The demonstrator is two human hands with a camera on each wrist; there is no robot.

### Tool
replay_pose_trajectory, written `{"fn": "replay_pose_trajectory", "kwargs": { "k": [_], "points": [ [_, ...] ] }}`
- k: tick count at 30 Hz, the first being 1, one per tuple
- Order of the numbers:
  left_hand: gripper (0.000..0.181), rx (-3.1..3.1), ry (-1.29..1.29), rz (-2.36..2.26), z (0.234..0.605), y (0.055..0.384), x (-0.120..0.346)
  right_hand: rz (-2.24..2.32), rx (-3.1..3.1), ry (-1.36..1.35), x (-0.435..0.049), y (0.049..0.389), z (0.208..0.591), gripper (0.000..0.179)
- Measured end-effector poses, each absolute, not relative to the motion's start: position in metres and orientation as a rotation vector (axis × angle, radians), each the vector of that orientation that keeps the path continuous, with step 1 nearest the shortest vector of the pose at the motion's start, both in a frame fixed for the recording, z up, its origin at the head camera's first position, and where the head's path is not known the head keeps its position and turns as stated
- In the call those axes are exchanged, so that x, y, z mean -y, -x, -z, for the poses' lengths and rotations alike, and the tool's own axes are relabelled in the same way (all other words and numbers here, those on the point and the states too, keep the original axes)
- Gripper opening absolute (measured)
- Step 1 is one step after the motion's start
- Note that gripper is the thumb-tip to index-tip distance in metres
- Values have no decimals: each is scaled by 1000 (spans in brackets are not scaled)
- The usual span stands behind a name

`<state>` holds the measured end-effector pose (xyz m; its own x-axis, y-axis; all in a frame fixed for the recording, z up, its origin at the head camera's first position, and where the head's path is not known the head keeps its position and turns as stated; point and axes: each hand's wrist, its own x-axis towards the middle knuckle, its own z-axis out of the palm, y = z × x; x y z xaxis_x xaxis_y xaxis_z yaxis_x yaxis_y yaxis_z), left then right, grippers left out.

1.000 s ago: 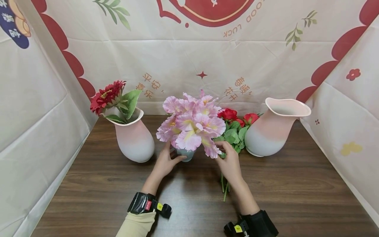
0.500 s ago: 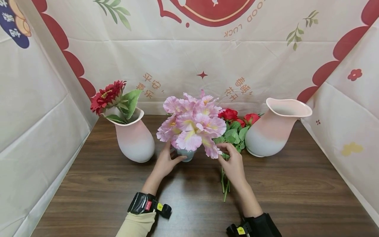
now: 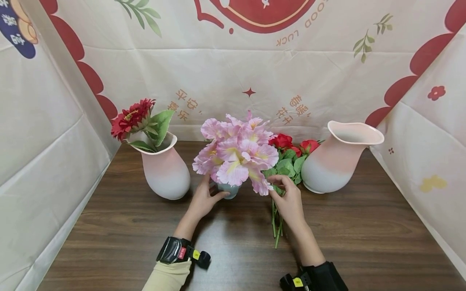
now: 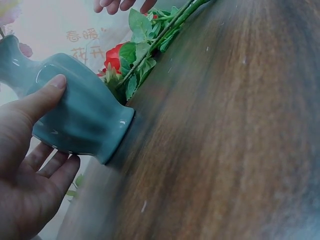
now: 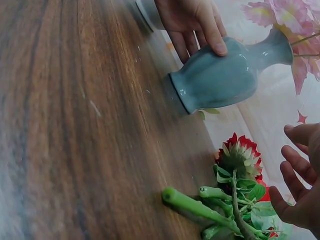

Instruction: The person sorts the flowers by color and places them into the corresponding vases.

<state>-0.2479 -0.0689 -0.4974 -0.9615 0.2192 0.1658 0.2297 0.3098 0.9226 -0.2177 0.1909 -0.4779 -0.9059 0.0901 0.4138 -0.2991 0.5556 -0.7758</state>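
A small blue-green glazed vase (image 4: 85, 110) stands upright on the table, mostly hidden in the head view by the pink flowers (image 3: 236, 153) spreading from its mouth. My left hand (image 3: 201, 199) holds its body from the side, thumb on the front and fingers round the other side. To the right of the blossoms is my right hand (image 3: 289, 202), fingers loosely bent around nothing, fingertips close to the lowest petal. In the right wrist view its fingers (image 5: 295, 175) stand apart from the vase. Behind this hand lie red roses (image 3: 282, 140) with green stems.
At the left a pink-and-white vase (image 3: 164, 173) bears a dark red flower (image 3: 132, 117). A second pink-and-white vase (image 3: 333, 161) stands at the right, beside the roses. Printed cloth (image 3: 218, 72) encloses the wooden table (image 3: 127, 250) at the back and sides. A red-and-white flower head (image 5: 240, 157) lies among the stems.
My right hand has drawn slightly right and toward me, away from the pink petals. The left hand, vase and flowers have stayed in place.
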Motion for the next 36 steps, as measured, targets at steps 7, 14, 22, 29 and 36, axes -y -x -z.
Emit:
{"fn": "replay_pose_trajectory", "kwargs": {
  "k": [7,14,22,29,36],
  "points": [
    [87,2609,480,1529,495,247,72,-1300,2393,-155,-191,214,478,26],
    [87,2623,502,1473,491,244,78,-1312,2388,-129,-193,214,480,24],
    [79,2560,491,1518,480,232,89,-1304,2382,-120,-194,213,480,24],
    [66,2511,493,1490,461,221,104,-1295,2387,-112,-194,213,480,23],
    [55,2386,440,1460,433,205,125,-1290,2387,-112,-194,214,482,24]
  ]
}}
